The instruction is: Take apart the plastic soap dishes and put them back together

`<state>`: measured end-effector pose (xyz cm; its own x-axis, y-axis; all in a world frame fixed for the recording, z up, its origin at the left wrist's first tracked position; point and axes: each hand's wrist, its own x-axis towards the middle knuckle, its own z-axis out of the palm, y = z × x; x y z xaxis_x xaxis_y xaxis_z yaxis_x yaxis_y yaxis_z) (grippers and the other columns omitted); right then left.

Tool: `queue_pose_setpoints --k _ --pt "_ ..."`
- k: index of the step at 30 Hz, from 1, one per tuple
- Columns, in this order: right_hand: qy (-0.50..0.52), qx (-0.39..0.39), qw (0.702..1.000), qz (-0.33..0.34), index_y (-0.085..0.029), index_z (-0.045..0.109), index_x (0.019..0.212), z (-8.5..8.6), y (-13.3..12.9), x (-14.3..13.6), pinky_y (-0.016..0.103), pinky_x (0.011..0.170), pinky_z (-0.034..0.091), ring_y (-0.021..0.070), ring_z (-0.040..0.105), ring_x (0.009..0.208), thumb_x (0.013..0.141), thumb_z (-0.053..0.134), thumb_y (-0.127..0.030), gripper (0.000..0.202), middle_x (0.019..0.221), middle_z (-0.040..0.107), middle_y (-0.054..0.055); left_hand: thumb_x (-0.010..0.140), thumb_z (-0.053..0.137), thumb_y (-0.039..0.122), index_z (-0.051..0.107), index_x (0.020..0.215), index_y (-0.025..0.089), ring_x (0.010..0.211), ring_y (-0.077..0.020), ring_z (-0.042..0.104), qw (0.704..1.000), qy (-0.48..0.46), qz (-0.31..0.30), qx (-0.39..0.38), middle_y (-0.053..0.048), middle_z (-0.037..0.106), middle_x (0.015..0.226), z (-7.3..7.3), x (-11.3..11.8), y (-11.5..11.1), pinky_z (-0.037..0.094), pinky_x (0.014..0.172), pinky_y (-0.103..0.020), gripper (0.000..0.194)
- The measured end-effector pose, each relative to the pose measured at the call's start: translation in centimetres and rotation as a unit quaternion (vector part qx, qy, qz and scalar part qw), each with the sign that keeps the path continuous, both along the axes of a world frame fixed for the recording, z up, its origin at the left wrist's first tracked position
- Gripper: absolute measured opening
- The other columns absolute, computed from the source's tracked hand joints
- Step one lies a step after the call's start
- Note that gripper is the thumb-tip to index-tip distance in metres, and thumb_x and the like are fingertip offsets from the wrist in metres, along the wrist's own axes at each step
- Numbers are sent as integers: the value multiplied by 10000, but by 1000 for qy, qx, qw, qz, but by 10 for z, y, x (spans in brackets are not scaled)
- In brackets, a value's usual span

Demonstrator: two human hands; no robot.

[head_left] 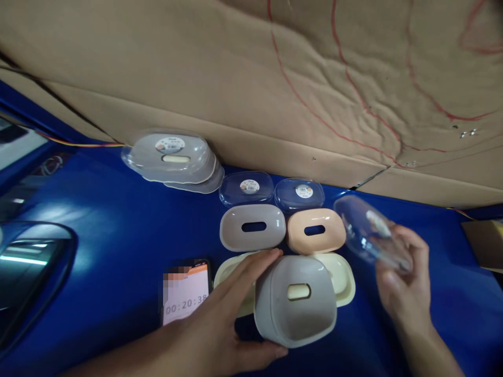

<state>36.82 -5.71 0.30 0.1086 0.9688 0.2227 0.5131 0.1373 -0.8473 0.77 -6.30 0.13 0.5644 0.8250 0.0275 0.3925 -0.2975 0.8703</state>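
Observation:
My left hand [239, 314] grips a stack of grey oval dishes [304, 324] from its left side, thumb below and fingers above. A cream piece shows through the slot of the top dish. My right hand [408, 277] pinches a clear oval lid [365, 230] with a white label, tilted and a little blurred. Beyond the held stack lie a grey slotted dish [231, 230] and a peach slotted dish [334, 230]. Cream dishes [348, 280] sit partly hidden behind the stack.
Two clear labelled lids [230, 193] [281, 196] lie behind the dishes. A stack of lidded grey dishes [145, 157] stands at the back left, near the brown cardboard wall [236, 104]. A phone [184, 298] showing a timer lies by my left forearm. Black cable [73, 246] lies at left.

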Motion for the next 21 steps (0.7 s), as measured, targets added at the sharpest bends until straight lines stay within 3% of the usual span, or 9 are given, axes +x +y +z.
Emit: queue_pose_setpoints --k 3,7,11,14,17,21 --pt "47 1 991 -122 -426 479 1524 -15 25 43 665 1279 377 394 479 1544 911 772 -551 691 1622 527 87 821 895 424 211 1731 307 1531 -349 534 1000 -23 3 18 -138 465 1714 -1 -3 2 500 1239 -505 1145" --pt "17 -18 988 -155 -359 501 1503 -37 46 71 680 1266 386 380 518 1509 847 849 -576 774 1614 542 109 830 885 445 200 1735 293 1530 -340 535 999 -13 -6 39 -134 464 1716 -3 -5 3 502 1242 -487 1145" --pt "-41 -19 991 -124 -336 448 1561 -50 50 73 695 1277 362 389 472 1549 788 905 -581 931 1681 469 114 804 916 453 148 1752 303 1537 -353 524 998 13 -27 56 -136 445 1731 -5 -6 3 521 1228 -484 1229" --pt "-108 1 983 -147 -311 387 1607 -54 48 73 706 1263 376 408 458 1556 821 873 -599 968 1721 389 152 791 930 428 130 1757 320 1538 -358 523 998 14 -39 56 -137 449 1729 -5 -5 4 528 1221 -478 1258" --pt "-136 28 971 -194 -273 477 1509 -55 48 73 707 1188 469 401 607 1395 815 873 -603 864 1567 529 170 816 912 429 171 1747 317 1538 -337 527 998 0 -39 54 -128 466 1719 -3 -4 5 518 1231 -464 1196" --pt "-94 36 983 -154 -277 510 1431 -52 49 64 676 1201 484 363 639 1374 894 809 -570 681 1441 636 147 876 870 450 208 1736 312 1548 -308 517 998 -25 -39 52 -114 471 1715 0 -4 5 501 1248 -441 1094"
